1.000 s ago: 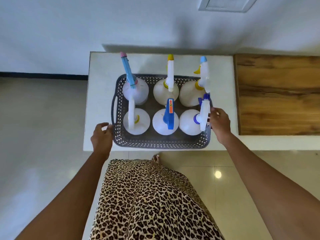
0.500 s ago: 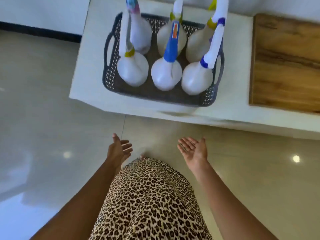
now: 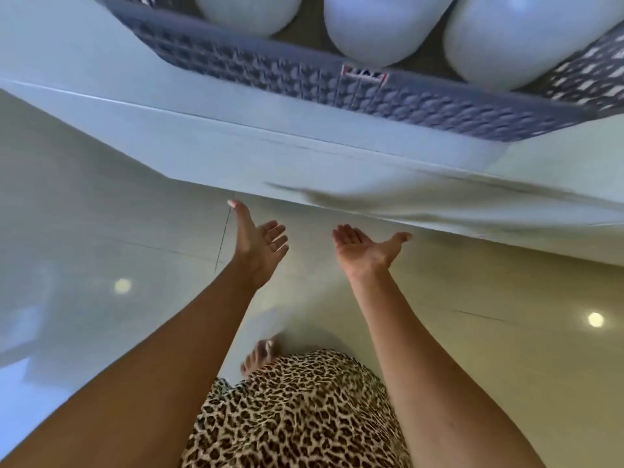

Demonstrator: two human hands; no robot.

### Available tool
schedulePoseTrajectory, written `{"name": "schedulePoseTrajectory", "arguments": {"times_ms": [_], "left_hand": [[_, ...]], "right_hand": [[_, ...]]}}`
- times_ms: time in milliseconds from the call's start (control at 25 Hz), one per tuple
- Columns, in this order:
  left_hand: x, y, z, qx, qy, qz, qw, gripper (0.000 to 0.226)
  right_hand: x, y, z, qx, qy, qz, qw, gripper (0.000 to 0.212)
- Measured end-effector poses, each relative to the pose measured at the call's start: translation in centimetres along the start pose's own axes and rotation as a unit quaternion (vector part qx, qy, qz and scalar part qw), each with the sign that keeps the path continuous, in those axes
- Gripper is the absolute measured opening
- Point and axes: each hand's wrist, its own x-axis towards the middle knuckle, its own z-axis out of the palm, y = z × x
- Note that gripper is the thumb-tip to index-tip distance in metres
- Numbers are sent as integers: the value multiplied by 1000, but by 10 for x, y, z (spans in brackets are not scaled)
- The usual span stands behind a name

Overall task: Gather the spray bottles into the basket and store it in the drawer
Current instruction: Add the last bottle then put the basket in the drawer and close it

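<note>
The grey perforated basket (image 3: 337, 91) rests on the white cabinet top (image 3: 84, 62) at the top of the view. Only the round white bodies of three spray bottles (image 3: 374, 25) show inside it; their heads are cut off by the frame. Below the cabinet's front face (image 3: 236, 157), my left hand (image 3: 260, 241) and my right hand (image 3: 364, 251) reach forward, palms up and fingers spread, holding nothing. Both hands sit just under the lower edge of that front face and are not touching it. No drawer gap or handle is visible.
Glossy pale floor tiles (image 3: 101, 258) spread beneath the cabinet, with ceiling-light reflections. My leopard-print skirt (image 3: 297, 413) and a bare foot (image 3: 260, 356) fill the bottom centre.
Both hands left the basket's sides and dropped below the cabinet top, turning palms up. The view moved down and much closer to the cabinet front, so the basket now fills the top edge.
</note>
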Motion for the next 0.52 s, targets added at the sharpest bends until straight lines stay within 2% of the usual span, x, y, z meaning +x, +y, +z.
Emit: {"name": "schedulePoseTrajectory", "arguments": {"times_ms": [160, 320, 520], "left_hand": [[52, -4, 3, -105, -17, 10, 994, 107], [74, 11, 6, -227, -67, 35, 971, 116], [73, 13, 6, -262, -85, 38, 961, 120]], "right_hand": [[46, 2, -2, 38, -8, -17, 999, 103], [66, -2, 4, 73, -23, -42, 996, 100], [66, -1, 0, 59, -37, -37, 997, 105]]}}
